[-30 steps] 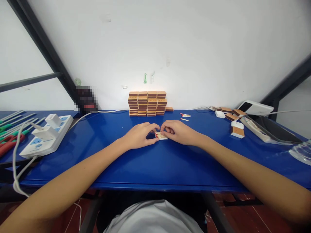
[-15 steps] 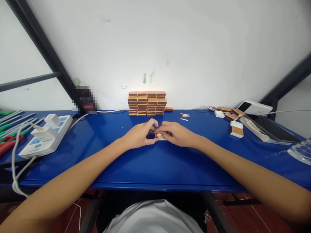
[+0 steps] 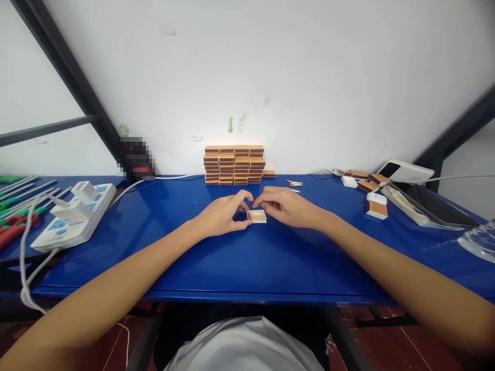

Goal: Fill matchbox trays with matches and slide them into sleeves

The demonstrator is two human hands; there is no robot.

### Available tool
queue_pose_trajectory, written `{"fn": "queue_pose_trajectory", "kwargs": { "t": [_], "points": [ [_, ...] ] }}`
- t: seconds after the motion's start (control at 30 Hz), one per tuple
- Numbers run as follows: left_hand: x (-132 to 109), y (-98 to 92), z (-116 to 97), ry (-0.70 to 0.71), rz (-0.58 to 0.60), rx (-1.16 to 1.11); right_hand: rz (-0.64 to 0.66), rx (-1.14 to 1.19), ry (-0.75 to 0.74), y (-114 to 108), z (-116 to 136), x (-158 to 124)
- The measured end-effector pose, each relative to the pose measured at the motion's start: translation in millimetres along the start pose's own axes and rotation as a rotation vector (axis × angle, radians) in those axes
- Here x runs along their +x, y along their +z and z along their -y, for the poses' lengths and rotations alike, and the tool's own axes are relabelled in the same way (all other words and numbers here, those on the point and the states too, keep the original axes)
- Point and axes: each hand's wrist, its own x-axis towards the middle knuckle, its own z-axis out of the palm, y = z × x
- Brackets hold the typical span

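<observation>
A small white matchbox tray filled with red-tipped matches lies on the blue table. My left hand curls about the tray's left end, its thumb at the near corner and its other fingers at the far corner. Just off the tray's right end hovers my right hand, fingers bent and thumb apart, with nothing visible in them. Behind my right hand lie several loose matches. A stack of matchboxes stands against the wall.
A power strip with plugs and cables is on the left, beside red-handled scissors. More matchboxes, a white device and a clear plastic item lie to the right.
My right hand has moved off the tray, up and to the right, uncovering the matches inside. My left hand stays at the tray's left end.
</observation>
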Motion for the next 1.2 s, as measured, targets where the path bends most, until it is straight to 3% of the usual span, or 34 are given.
{"fn": "queue_pose_trajectory", "kwargs": {
  "t": [0.1,0.2,0.33,0.43,0.93,1.03,1.2],
  "points": [
    [0.1,-0.6,1.2,0.034,-0.006,0.044,-0.064,-0.039,0.111,-15.6,-22.0,-2.0],
    [0.9,-1.0,2.2,0.081,0.005,0.095,-0.126,-0.182,0.300,-36.6,-62.1,-10.8],
    [1.7,-1.2,2.1,0.103,0.014,0.096,-0.078,-0.298,0.507,-55.9,-114.0,-27.2],
    [1.6,-1.9,0.4,0.075,0.018,0.097,-0.015,-0.270,0.550,-57.2,-130.5,-33.3],
    [1.2,-0.6,-1.2,0.030,0.011,0.108,0.082,-0.202,0.547,-45.0,-117.2,-25.5],
    [0.9,0.4,0.2,0.025,0.009,0.084,0.061,-0.145,0.483,-40.8,-96.5,-20.5],
    [-0.3,1.2,2.4,0.032,-0.002,0.066,0.043,-0.021,0.266,-21.7,-33.7,-6.7]
  ]
}}
